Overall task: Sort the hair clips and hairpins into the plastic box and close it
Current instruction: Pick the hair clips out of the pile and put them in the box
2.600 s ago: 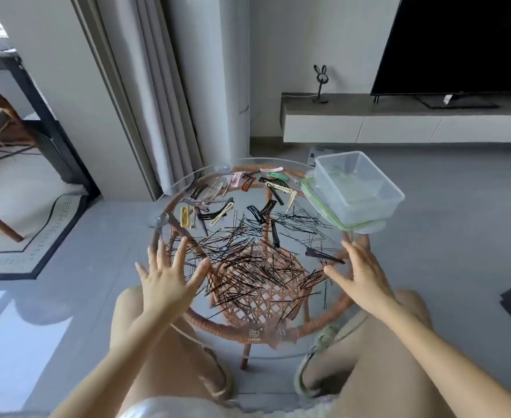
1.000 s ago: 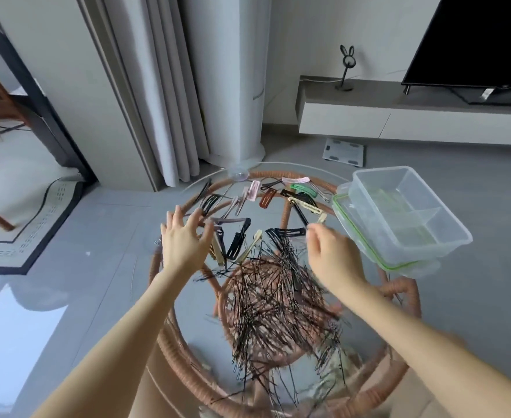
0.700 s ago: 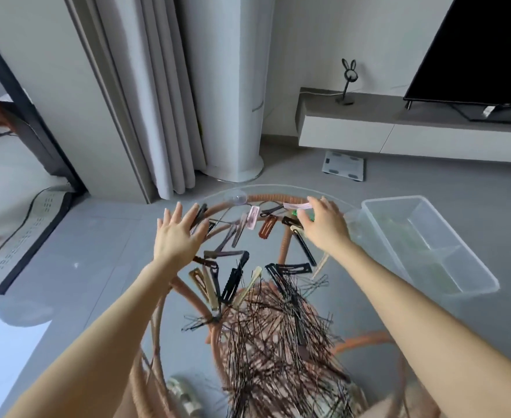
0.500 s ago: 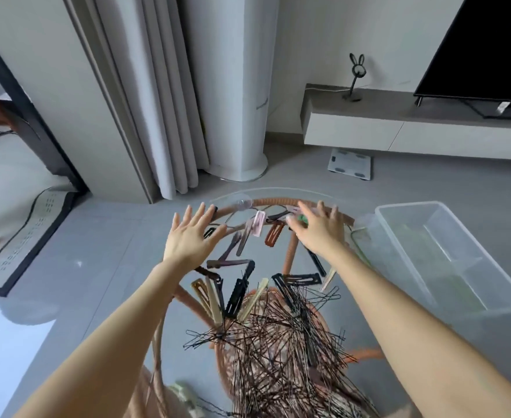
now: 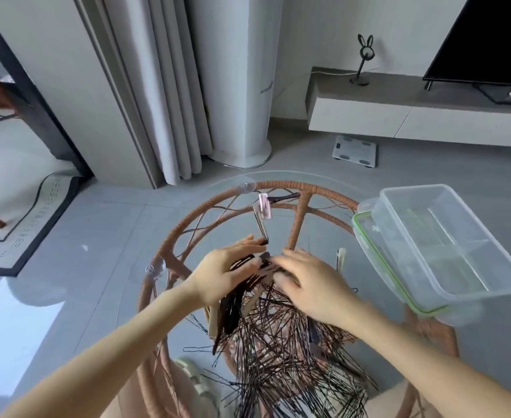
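My left hand [image 5: 227,274] and my right hand [image 5: 310,282] meet over the middle of the round glass table [image 5: 326,191], fingers fairly straight, pressing a bunch of dark and beige hair clips [image 5: 233,303] between them. Below the hands lies a heap of black hairpins [image 5: 281,345]. A pink clip [image 5: 265,206], a dark clip [image 5: 284,198] and a slim black clip [image 5: 261,226] stay near the far rim. A cream clip [image 5: 341,258] lies right of my right hand. The clear divided plastic box [image 5: 399,236] rests on its green-rimmed lid [image 5: 357,226] at the table's right edge.
The glass top sits on a rattan frame [image 5: 169,245]. Beyond the table are grey curtains [image 5: 169,86], a white column [image 5: 236,86], a low TV cabinet [image 5: 399,116] and a floor scale [image 5: 355,150]. A rug [image 5: 22,224] lies on the left.
Both hands came back from the table's far rim toward the middle, sweeping most of the spread-out hair clips together into one bunch between them. The camera tilted lower.
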Demonstrator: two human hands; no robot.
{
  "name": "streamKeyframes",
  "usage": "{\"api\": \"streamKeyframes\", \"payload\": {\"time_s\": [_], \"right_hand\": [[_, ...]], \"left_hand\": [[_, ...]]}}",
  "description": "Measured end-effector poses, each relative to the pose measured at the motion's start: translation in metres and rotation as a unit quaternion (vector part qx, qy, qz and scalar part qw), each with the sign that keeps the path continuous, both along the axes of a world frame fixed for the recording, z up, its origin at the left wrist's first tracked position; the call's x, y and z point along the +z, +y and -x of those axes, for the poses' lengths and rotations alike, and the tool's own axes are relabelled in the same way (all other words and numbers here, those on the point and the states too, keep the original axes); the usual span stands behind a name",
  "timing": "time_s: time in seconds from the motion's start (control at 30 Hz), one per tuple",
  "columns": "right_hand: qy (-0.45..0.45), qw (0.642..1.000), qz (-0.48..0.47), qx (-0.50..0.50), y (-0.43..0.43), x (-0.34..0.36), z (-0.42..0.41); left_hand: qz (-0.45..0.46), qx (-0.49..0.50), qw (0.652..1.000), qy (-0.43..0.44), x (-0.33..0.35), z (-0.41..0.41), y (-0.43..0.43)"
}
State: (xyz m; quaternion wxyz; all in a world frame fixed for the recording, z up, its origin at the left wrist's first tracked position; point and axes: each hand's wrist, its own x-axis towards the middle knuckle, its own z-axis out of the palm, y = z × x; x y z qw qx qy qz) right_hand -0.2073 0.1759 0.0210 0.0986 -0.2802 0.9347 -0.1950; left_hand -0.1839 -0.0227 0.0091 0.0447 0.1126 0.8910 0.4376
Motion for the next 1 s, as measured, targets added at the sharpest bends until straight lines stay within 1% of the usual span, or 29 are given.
{"api": "streamKeyframes", "payload": {"time_s": [0.07,0.13,0.17,0.23,0.33,0.37,0.47,0.53,0.57,0.6,0.67,0.7,0.73,0.8,0.83,0.9,0.93,1.0], "right_hand": [[0.037,0.996,0.069,-0.048,-0.001,0.014,0.018],[0.096,0.985,0.083,-0.116,-0.008,0.019,0.056],[0.106,0.981,0.078,-0.141,-0.013,0.019,0.077],[0.061,0.983,0.040,-0.167,-0.025,0.015,0.111],[-0.026,0.988,-0.033,-0.150,-0.046,0.001,0.132],[-0.036,0.989,-0.057,-0.133,-0.052,-0.004,0.130],[-0.012,0.991,-0.101,-0.085,-0.062,-0.014,0.106],[-0.015,0.993,-0.103,-0.054,-0.058,-0.013,0.080],[-0.027,0.995,-0.093,-0.040,-0.053,-0.010,0.068],[-0.043,0.996,-0.070,-0.028,-0.047,-0.006,0.056],[-0.081,0.996,0.020,-0.015,-0.030,0.005,0.034],[-0.084,0.994,0.074,-0.013,-0.018,0.012,0.024],[-0.071,0.991,0.114,-0.018,-0.005,0.018,0.015],[-0.025,0.986,0.155,-0.058,0.025,0.025,0.000],[-0.006,0.983,0.163,-0.087,0.041,0.024,-0.007],[0.015,0.980,0.147,-0.132,0.065,0.014,-0.019],[0.014,0.980,0.128,-0.150,0.070,0.006,-0.024],[0.016,0.981,0.071,-0.181,0.065,-0.013,-0.032]], "left_hand": [[-0.005,0.045,0.999,0.019,0.006,0.005,-0.002],[0.056,0.114,0.990,0.052,0.011,0.023,-0.006],[0.102,0.147,0.982,0.057,0.012,0.033,-0.008],[0.179,0.196,0.964,0.027,0.011,0.054,-0.009],[0.219,0.215,0.951,-0.035,0.000,0.075,-0.004],[0.227,0.211,0.950,-0.049,-0.004,0.080,0.000],[0.257,0.181,0.948,-0.058,-0.009,0.085,0.013],[0.255,0.138,0.956,-0.047,-0.008,0.081,0.019],[0.238,0.113,0.963,-0.049,-0.006,0.076,0.020],[0.208,0.089,0.972,-0.059,-0.004,0.070,0.021],[0.123,0.064,0.987,-0.081,0.005,0.053,0.019],[0.093,0.069,0.990,-0.076,0.009,0.042,0.016],[0.092,0.089,0.990,-0.054,0.013,0.031,0.011],[0.152,0.169,0.974,0.005,0.014,0.003,-0.003],[0.178,0.212,0.961,0.020,0.012,-0.014,-0.009],[0.176,0.262,0.949,0.011,0.003,-0.047,-0.013],[0.169,0.270,0.948,-0.002,-0.004,-0.059,-0.011],[0.194,0.268,0.943,-0.021,-0.018,-0.070,0.004]]}}
